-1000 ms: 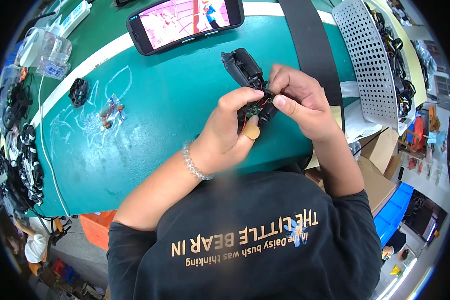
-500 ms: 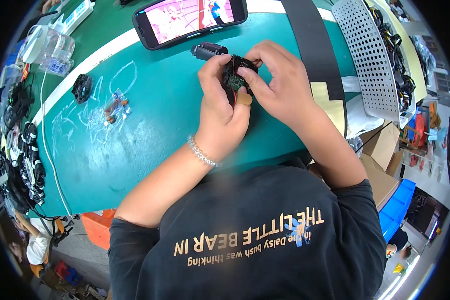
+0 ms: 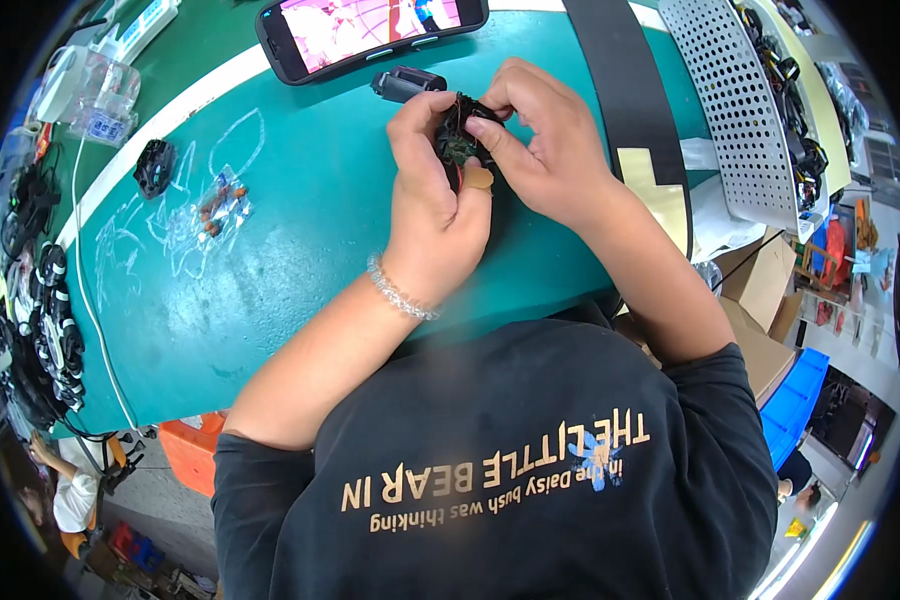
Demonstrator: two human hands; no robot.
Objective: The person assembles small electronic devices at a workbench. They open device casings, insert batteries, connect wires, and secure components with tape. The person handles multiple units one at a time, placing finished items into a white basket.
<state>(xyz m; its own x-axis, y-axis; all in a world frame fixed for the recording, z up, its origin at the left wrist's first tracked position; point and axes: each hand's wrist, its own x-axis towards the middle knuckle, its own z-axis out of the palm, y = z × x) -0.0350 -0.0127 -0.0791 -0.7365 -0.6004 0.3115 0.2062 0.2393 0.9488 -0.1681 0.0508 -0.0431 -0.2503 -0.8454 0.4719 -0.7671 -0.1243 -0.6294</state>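
Both hands meet over the green table around a small black device housing with a green circuit board inside and a red wire at its lower edge. My left hand wraps the housing from the left, thumb with a tan bandage-like wrap along its near side. My right hand pinches the upper right part of the housing between thumb and bent fingers; the fingertips are partly hidden. Just beyond my left fingers lies a black cylindrical part on the table.
A phone playing a video lies at the far edge. To the left are a small black part, a bag of small brown pieces and bundled black cables. On the right stands a perforated metal basket near cardboard boxes.
The whole view has shifted slightly. My right fingers have shifted a little on the housing, and the circuit board shows less than before. Both hands keep their hold.
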